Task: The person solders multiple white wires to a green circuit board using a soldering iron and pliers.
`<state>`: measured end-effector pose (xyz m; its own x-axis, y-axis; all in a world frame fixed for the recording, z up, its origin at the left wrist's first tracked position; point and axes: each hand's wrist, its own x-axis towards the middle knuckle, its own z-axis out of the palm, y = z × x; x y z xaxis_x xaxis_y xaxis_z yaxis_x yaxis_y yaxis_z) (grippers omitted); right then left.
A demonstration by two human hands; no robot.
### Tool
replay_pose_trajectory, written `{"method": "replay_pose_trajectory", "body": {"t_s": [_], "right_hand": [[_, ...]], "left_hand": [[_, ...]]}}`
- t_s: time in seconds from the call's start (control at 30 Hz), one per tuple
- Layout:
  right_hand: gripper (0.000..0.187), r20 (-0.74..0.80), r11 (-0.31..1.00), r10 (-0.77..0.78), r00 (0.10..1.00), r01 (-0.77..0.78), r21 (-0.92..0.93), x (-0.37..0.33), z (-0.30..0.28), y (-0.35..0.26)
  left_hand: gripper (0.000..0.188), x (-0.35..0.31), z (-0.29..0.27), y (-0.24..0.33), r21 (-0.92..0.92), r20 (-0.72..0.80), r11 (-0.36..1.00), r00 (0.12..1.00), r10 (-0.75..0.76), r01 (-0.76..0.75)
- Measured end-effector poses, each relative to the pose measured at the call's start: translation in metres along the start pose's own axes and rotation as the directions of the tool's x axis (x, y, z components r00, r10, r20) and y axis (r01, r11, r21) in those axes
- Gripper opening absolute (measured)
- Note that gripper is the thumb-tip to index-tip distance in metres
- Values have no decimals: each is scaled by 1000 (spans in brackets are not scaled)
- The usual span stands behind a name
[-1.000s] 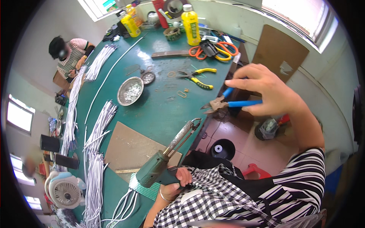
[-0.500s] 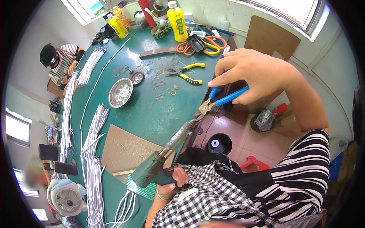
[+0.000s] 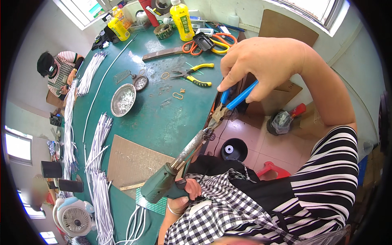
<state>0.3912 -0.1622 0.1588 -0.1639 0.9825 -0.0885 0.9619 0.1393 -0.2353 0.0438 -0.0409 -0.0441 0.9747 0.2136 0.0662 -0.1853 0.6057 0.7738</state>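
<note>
My left hand (image 3: 191, 192) is closed around the grip of a green pistol-grip soldering iron (image 3: 155, 184), its metal barrel pointing up and right past the table's edge. In my right hand (image 3: 267, 61) is a pair of blue-handled pliers (image 3: 241, 97), with the jaws at the tip of the iron. Whether the jaws are clamped on the tip is too small to tell. Beneath the iron lies a green circuit board (image 3: 157, 206) with rows of light pads. White cables (image 3: 134, 222) run from near the board toward the lower edge.
On the green table (image 3: 151, 126) are a cardboard sheet (image 3: 132, 161), bundled white cables (image 3: 98, 163), a metal bowl (image 3: 123, 100), yellow-black pliers (image 3: 195, 75), scissors (image 3: 192, 48) and a yellow bottle (image 3: 182, 20). A black bin (image 3: 241, 143) stands below. Another person (image 3: 61, 71) sits far left.
The whole view has shifted slightly. My right hand and the blue-handled pliers have tilted a little at the iron's tip; the left hand keeps its hold.
</note>
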Motion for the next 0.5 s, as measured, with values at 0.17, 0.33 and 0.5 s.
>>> {"method": "replay_pose_trajectory", "body": {"t_s": [0.17, 0.33, 0.5], "right_hand": [[45, 74, 1000, -24, 997, 23, 10, 8, -8, 0], [45, 157, 990, 75, 985, -92, 104, 13, -10, -1], [46, 163, 990, 67, 984, -85, 110, 13, -8, 5]], "left_hand": [[27, 0, 0, 0, 31, -10, 999, 1000, -14, 14], [25, 1, 0, 1, 99, -22, 995, 999, 30, -28], [26, 3, 0, 1, 81, -20, 996, 999, 25, -23]]}}
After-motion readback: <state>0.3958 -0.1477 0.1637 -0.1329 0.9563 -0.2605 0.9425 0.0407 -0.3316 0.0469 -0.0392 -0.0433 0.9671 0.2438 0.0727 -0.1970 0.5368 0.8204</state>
